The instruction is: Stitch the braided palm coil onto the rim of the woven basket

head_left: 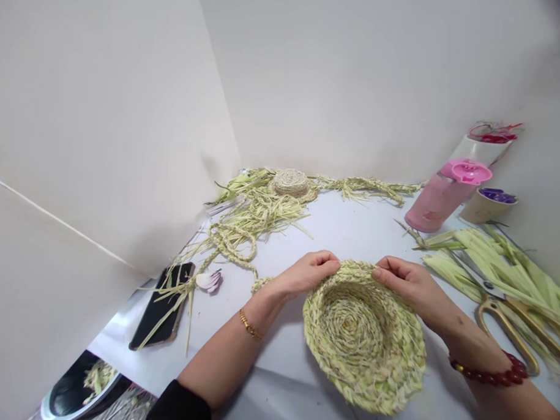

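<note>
A round woven straw hat [349, 329], coiled from pale green braid, is tipped toward me above the table with its hollow side showing. My left hand [312, 271] pinches the far rim at its left, thumb on top. A short way to the right, my right hand [402, 281] grips the same rim between thumb and fingers. From beside my left wrist a plaited braid [235, 254] runs back and left across the table, looping once. Its loose strands end over a black phone [161, 307], next to a small white and purple object [208, 281].
Gold-handled scissors [493, 291] lie on green husk leaves [512, 258] at the right. Behind stand a pink bottle [434, 200] and a cup [486, 208]. A smaller straw hat [291, 183] sits among husk strips [271, 213] near the wall. A basin [55, 404] is at lower left.
</note>
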Demonstrator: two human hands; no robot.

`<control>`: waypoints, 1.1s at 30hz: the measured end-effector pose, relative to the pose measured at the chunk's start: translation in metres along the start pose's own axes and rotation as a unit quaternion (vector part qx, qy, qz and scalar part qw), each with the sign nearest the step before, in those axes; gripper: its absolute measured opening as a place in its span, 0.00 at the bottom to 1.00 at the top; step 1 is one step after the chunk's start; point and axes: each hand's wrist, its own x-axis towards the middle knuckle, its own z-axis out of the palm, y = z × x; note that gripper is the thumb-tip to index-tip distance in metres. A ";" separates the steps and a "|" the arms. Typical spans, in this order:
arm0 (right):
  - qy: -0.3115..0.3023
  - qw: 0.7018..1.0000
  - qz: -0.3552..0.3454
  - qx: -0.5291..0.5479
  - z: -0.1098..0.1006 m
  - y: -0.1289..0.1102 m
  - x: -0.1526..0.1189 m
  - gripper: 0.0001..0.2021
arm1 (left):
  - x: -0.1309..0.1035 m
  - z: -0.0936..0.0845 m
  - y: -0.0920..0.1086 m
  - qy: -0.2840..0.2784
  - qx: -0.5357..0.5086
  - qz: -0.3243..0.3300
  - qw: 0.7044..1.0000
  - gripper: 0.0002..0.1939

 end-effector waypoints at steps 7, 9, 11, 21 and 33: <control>-0.135 0.975 0.070 0.160 -0.006 -0.001 0.012 0.18 | 0.002 0.004 -0.011 0.029 0.030 0.053 0.998 0.14; -0.167 0.966 0.086 0.177 -0.005 -0.002 0.016 0.19 | 0.002 0.005 -0.009 0.032 0.024 0.052 0.998 0.14; -0.173 0.963 0.099 0.183 -0.002 -0.002 0.019 0.20 | 0.001 0.006 -0.007 0.037 0.019 0.049 0.998 0.15; -0.110 0.983 0.073 0.127 0.011 -0.001 0.023 0.16 | 0.003 0.017 -0.012 0.082 -0.074 0.044 0.993 0.14; -0.049 0.998 0.022 0.013 0.007 -0.002 0.016 0.16 | 0.006 0.007 -0.015 0.049 -0.020 0.070 0.996 0.15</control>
